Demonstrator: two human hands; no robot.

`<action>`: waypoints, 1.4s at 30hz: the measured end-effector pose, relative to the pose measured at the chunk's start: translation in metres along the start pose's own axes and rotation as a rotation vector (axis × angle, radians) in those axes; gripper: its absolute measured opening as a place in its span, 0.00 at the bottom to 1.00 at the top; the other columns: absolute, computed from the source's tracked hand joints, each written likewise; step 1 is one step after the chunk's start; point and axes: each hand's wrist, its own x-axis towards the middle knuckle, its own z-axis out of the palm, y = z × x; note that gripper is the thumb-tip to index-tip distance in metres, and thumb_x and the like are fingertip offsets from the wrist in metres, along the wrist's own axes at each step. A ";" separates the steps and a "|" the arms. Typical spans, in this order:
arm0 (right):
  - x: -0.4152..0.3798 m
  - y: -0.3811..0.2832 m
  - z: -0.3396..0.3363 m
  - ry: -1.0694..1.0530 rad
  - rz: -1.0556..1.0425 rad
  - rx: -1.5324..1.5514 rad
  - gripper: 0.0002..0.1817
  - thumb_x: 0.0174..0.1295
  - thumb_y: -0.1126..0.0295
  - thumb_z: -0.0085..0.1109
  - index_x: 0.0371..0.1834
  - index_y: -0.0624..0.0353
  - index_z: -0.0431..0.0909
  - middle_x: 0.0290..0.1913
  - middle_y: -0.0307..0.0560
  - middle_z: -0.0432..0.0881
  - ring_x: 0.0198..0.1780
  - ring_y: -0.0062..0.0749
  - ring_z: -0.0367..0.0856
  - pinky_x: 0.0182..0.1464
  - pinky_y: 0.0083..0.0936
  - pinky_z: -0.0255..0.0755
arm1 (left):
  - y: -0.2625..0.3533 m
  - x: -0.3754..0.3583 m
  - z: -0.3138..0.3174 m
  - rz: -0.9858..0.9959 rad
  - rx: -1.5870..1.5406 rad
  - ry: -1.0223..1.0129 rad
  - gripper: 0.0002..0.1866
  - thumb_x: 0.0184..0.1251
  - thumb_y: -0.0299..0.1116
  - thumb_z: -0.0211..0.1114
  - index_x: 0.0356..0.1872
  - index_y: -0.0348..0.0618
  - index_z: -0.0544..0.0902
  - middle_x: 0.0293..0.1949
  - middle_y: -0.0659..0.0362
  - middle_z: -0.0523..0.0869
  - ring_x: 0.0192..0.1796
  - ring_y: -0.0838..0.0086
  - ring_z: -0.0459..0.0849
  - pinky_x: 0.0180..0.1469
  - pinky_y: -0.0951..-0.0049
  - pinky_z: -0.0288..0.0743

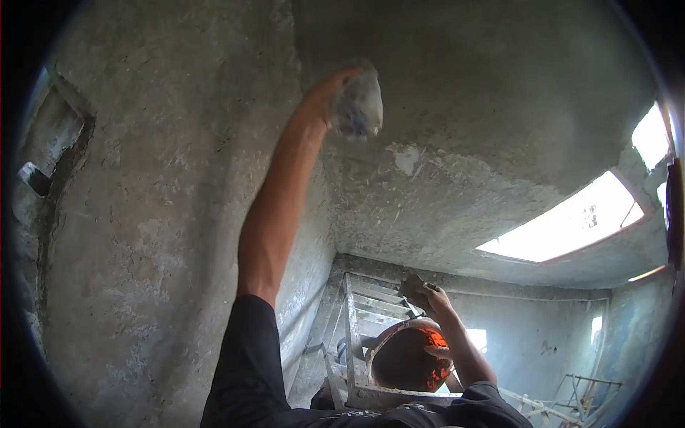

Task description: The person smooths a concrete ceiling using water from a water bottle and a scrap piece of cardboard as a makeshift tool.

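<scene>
Raising left hand (344,77) behind pale wad (362,105), upper centre | cannot tell finger grip, blurred | gripping flat tool (414,289) in right hand (437,295), lower centre | best worked with even pressure

Open air, 1 to 4 o'clock, in front of plastered wall (471,93). Side wall (150,207) blocks 9 o'clock. Ladder (350,321), bucket (403,360) crowd 5 to 6 o'clock.
</scene>
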 end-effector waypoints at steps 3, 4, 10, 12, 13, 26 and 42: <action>-0.010 -0.003 0.006 0.016 0.009 0.000 0.21 0.67 0.73 0.54 0.62 0.67 0.71 0.58 0.55 0.80 0.57 0.46 0.82 0.54 0.34 0.78 | 0.041 0.001 0.015 0.147 0.021 -0.119 0.10 0.68 0.36 0.63 0.40 0.41 0.84 0.31 0.62 0.85 0.31 0.75 0.85 0.31 0.77 0.79; -0.010 0.002 0.003 -0.013 -0.009 0.040 0.20 0.67 0.73 0.54 0.62 0.67 0.71 0.58 0.56 0.80 0.57 0.45 0.82 0.53 0.33 0.79 | 0.053 0.000 0.024 0.122 -0.042 -0.090 0.12 0.69 0.36 0.61 0.44 0.38 0.81 0.36 0.57 0.83 0.34 0.72 0.84 0.32 0.77 0.81; -0.003 0.024 -0.004 0.113 0.028 0.159 0.18 0.64 0.75 0.57 0.56 0.70 0.71 0.51 0.58 0.80 0.49 0.46 0.84 0.47 0.36 0.84 | 0.097 0.020 0.009 -0.109 -0.356 -0.005 0.26 0.74 0.37 0.52 0.63 0.27 0.61 0.61 0.32 0.64 0.46 0.58 0.82 0.38 0.74 0.87; -0.010 0.021 0.002 0.127 0.031 0.165 0.19 0.63 0.75 0.58 0.56 0.71 0.72 0.51 0.59 0.80 0.49 0.47 0.84 0.48 0.36 0.84 | 0.103 0.022 0.004 -0.208 -0.426 -0.072 0.30 0.74 0.39 0.51 0.68 0.28 0.55 0.64 0.28 0.57 0.46 0.54 0.81 0.39 0.72 0.88; -0.013 0.020 0.005 0.144 0.034 0.161 0.19 0.62 0.75 0.59 0.55 0.71 0.72 0.51 0.61 0.80 0.49 0.48 0.84 0.50 0.37 0.85 | 0.104 0.022 0.001 -0.220 -0.401 -0.117 0.32 0.74 0.41 0.52 0.69 0.29 0.53 0.64 0.28 0.58 0.46 0.55 0.81 0.38 0.71 0.88; -0.006 0.018 0.001 0.163 0.030 0.211 0.19 0.65 0.75 0.56 0.57 0.73 0.71 0.50 0.60 0.80 0.50 0.45 0.84 0.48 0.34 0.84 | 0.103 0.012 0.002 -0.201 -0.238 -0.165 0.29 0.70 0.37 0.60 0.59 0.18 0.64 0.49 0.36 0.75 0.41 0.63 0.87 0.39 0.76 0.89; 0.079 -0.305 0.271 0.341 -2.084 -1.383 0.21 0.61 0.74 0.55 0.59 0.54 0.77 0.66 0.46 0.73 0.66 0.39 0.72 0.66 0.33 0.70 | -0.172 -0.146 -0.006 0.489 0.412 0.498 0.24 0.56 0.36 0.74 0.51 0.37 0.78 0.41 0.55 0.87 0.42 0.71 0.86 0.47 0.70 0.79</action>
